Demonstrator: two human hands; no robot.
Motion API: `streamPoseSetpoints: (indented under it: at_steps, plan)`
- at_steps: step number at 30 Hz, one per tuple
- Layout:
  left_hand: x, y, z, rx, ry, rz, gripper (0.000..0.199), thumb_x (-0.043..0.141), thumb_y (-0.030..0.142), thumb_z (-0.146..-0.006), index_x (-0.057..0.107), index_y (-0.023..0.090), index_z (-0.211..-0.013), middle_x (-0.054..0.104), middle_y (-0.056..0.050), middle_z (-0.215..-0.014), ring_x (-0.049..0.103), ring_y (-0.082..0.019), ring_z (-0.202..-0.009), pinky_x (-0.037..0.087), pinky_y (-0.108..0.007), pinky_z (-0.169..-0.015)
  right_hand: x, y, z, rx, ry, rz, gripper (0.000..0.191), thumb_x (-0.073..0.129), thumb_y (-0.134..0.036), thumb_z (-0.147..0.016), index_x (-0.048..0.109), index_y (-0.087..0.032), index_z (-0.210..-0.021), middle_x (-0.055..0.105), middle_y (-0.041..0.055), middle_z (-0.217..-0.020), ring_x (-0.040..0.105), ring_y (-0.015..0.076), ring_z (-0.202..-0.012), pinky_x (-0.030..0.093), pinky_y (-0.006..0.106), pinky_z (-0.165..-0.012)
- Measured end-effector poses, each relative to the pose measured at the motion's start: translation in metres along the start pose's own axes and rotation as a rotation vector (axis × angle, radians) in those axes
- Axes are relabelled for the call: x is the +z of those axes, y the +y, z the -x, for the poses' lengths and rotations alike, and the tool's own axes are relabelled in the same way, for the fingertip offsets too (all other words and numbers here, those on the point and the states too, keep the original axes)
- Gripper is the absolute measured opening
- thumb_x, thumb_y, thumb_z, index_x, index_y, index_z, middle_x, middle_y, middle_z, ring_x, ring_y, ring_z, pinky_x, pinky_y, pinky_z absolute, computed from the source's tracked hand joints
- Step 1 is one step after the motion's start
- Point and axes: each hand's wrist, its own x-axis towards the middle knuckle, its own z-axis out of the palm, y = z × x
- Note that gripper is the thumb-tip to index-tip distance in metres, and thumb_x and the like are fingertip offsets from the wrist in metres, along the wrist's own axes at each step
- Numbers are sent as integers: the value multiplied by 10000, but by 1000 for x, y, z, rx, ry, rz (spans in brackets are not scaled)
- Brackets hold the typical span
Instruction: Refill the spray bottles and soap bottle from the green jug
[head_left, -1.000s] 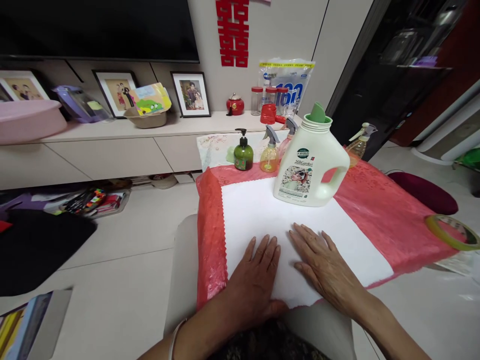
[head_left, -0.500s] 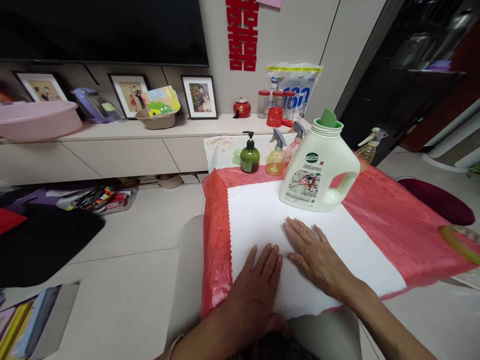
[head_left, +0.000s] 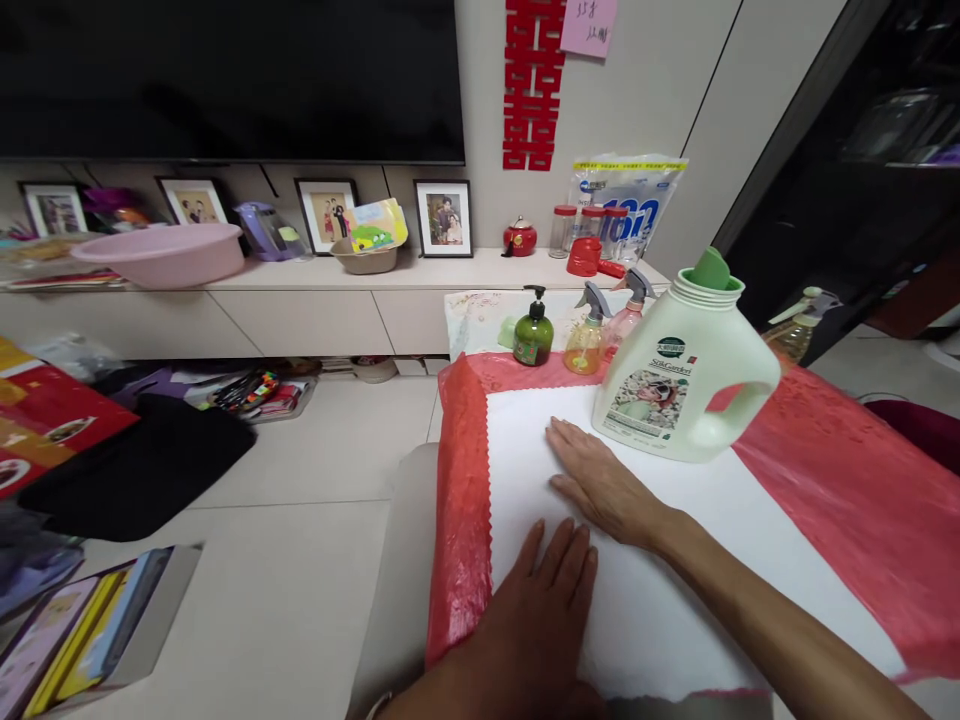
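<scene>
A white cloth [head_left: 675,610] with a zigzag edge lies flat over a red plastic table cover [head_left: 466,480]. My left hand [head_left: 544,600] rests palm down near the cloth's front left, fingers stretched out. Farther up the cloth, my right hand [head_left: 604,485] also lies flat, its fingers pointing to the back left. Just beyond it, a large pale green detergent jug [head_left: 667,375] stands upright on the cloth, a green piece [head_left: 711,270] sitting in its mouth. Behind the cloth are a green pump bottle [head_left: 533,335], a yellow spray bottle [head_left: 583,345] and a pink spray bottle [head_left: 624,322].
Another spray bottle [head_left: 799,325] stands behind the jug at the right. Along the wall, a low cabinet [head_left: 315,315] bears a pink basin [head_left: 169,258], framed photos, red-lidded jars and a plastic bag [head_left: 630,195]. A box of books [head_left: 97,630] sits on the floor at left.
My right hand has slid across the cloth toward its back left. My left hand stays flat near the front. The view has turned left, so things appear farther right and lower.
</scene>
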Motion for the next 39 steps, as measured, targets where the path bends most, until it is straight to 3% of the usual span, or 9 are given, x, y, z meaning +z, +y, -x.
streamPoseSetpoints:
  at_steps: [3,6,12,17,24,27,31,35,39]
  plan:
    - [11,-4,-3,8,20,-44,980,395,722,-878,220,-6,-1512,174,-248,-1594,157,-378,-1498,221,-551,-1197,12,-4,-40,42,2,-1,673,301,-472,-1027,176,-99,-1573,-1,99,-1592,69,261,-1490,162,523,-1210]
    - [28,-8,-7,23,90,-126,926,400,681,-901,236,2,-1510,226,-232,-1591,197,-371,-1491,254,-541,-1182,21,0,-61,81,1,-7,696,305,-496,-1026,186,-71,-1564,18,134,-1588,66,281,-1488,104,572,-1199]
    - [46,-11,-11,19,200,-233,564,362,321,-988,340,51,-1483,348,-171,-1566,316,-321,-1455,301,-499,-1150,14,8,-73,114,-5,-55,643,269,-546,-1040,279,-142,-1539,207,123,-1569,214,247,-1457,225,512,-1187]
    - [47,-10,-13,8,235,-246,540,315,326,-1010,358,63,-1479,380,-162,-1553,340,-315,-1443,302,-496,-1146,21,5,-81,151,32,-42,673,326,-536,-1032,213,-133,-1560,95,121,-1593,86,266,-1483,92,546,-1208]
    - [47,-12,-12,14,201,-252,559,310,329,-1006,319,68,-1500,351,-160,-1568,323,-312,-1452,322,-495,-1145,22,7,-84,131,17,-85,683,301,-547,-1029,222,-129,-1563,77,132,-1592,83,295,-1482,86,576,-1196]
    - [54,-16,-10,25,205,-245,668,412,376,-973,226,51,-1526,280,-180,-1592,248,-334,-1481,286,-519,-1171,4,5,-70,93,-20,-118,681,205,-563,-1038,178,-150,-1579,37,94,-1597,80,267,-1488,153,535,-1204]
    - [53,-19,-11,34,114,-115,999,485,678,-855,141,37,-1540,171,-224,-1607,167,-382,-1497,227,-556,-1196,-17,2,-17,47,-55,-119,669,234,-553,-1035,117,-199,-1590,-28,18,-1600,24,199,-1496,152,452,-1230]
    - [40,-15,-12,9,-13,-22,1033,511,701,-826,156,41,-1537,111,-236,-1605,136,-396,-1498,180,-576,-1209,-9,9,38,98,-107,-96,646,328,-473,-1028,175,-174,-1580,-6,38,-1599,29,215,-1496,126,507,-1223]
    - [40,-14,-11,4,-8,11,1068,546,684,-808,101,48,-1541,73,-229,-1608,91,-393,-1503,147,-580,-1217,6,21,56,121,-111,-95,656,383,-443,-1016,194,-155,-1574,4,56,-1594,22,232,-1495,80,537,-1221]
